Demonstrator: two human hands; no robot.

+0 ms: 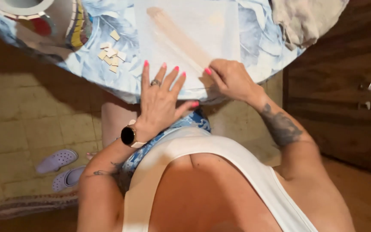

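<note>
hands at the near edge of a round table (254, 47) covered in a blue leaf-print cloth. left hand (159, 101) lies flat, palm down, fingers spread apart, pressing on a clear glass sheet (185, 30) that rests on the cloth; pink nails, ring on one finger, black smartwatch (128, 135) on the wrist. nothing gripped in that hand, just flattened on the sheet's near part. right hand (230, 79) is just beside it, at the sheet's near right corner by the table edge, fingers curled in, index tip down on the glass; can't tell if it pinches the edge or some small tool, too hidden by the knuckles. forearm on that side has a dark tattoo. glass sheet runs from the hands up toward the far side of the table, a pale beige streak showing diagonally across it.

left of the sheet, well apart from both hands, small pile of cream square tile pieces (110, 53) on the cloth. beyond that, at the top left corner, mosaic-covered pot (61, 21), partly cut off. crumpled beige rag (305, 17) at the top right edge of the table. below on the tiled floor, pair of lilac clogs (61, 167) near the person's left side. dark wooden cabinet (340, 86) on the right.
</note>
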